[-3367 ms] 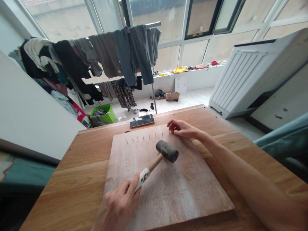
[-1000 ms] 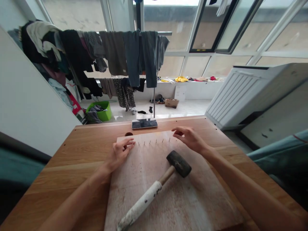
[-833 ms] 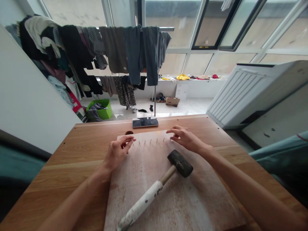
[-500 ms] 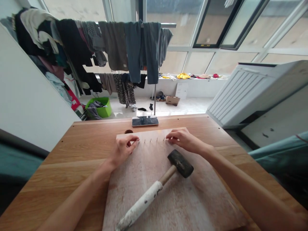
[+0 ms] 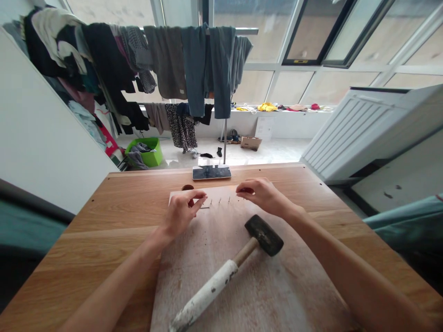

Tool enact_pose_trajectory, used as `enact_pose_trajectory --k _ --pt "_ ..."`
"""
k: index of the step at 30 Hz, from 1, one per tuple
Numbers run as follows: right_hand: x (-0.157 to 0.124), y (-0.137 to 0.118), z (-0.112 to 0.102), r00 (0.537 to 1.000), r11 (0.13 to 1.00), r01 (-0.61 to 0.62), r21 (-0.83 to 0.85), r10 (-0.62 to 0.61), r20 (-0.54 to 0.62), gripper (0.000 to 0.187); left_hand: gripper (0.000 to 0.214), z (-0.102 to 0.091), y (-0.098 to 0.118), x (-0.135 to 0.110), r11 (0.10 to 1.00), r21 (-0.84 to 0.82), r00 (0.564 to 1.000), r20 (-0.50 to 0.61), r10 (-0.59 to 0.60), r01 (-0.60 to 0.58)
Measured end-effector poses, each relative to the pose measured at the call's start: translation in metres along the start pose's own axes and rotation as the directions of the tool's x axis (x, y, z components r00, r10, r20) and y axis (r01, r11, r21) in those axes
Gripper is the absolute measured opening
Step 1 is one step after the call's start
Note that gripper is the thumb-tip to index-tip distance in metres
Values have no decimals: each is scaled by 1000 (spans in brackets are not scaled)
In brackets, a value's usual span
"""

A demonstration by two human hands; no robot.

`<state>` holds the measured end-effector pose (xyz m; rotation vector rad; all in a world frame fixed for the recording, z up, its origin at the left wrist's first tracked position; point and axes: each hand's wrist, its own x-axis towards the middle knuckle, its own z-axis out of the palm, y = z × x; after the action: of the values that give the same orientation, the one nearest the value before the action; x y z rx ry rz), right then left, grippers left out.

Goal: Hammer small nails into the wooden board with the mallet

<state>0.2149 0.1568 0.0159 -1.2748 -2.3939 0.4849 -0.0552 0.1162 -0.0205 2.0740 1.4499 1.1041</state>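
A pale wooden board (image 5: pixel 249 295) lies on the wooden table (image 5: pixel 121 203). A short row of small nails (image 5: pixel 219 200) stands near its far edge. My left hand (image 5: pixel 180 213) rests at the left end of the row, fingers pinched together by a nail. At the right end, the fingertips of my right hand (image 5: pixel 261 194) are closed in a pinch by the last nail. What either pinch holds is too small to make out. A mallet (image 5: pixel 235 267) with a black head and a white-wrapped handle lies loose on the board, nearer me than both hands.
A phone (image 5: pixel 212 172) lies flat at the table's far edge, and a small dark round thing (image 5: pixel 187 187) sits just beyond the board. Behind the table are a loaded clothes rack (image 5: pixel 145 69), a green basket (image 5: pixel 147 154) and a white slatted unit (image 5: pixel 356 133).
My left hand let go of the mallet, which now lies on the board, and went to the nail row. Both hands have since slid inward along the row, so fewer nails show between them.
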Motion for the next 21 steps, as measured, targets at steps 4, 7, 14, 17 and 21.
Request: enact_pose_trajectory --k 4,7,14,17,21 --pt "9 -17 7 993 1000 0 -3 0 118 13 11 9 3 5 998 20 994 94 56 -58" --pt "13 -28 10 990 1000 0 -8 2 138 14 11 16 5 10 993 57 985 148 90 -99" --pt "24 -35 17 993 997 67 26 -69 100 13 13 -5 10 5 885 381 952 248 181 -267" --pt "29 -38 25 989 995 96 12 -97 113 14 17 -16 23 2 762 512 870 475 133 -396" --pt "23 -42 15 994 994 108 22 -108 -11 14 22 -17 37 4 668 554 801 589 106 -497"
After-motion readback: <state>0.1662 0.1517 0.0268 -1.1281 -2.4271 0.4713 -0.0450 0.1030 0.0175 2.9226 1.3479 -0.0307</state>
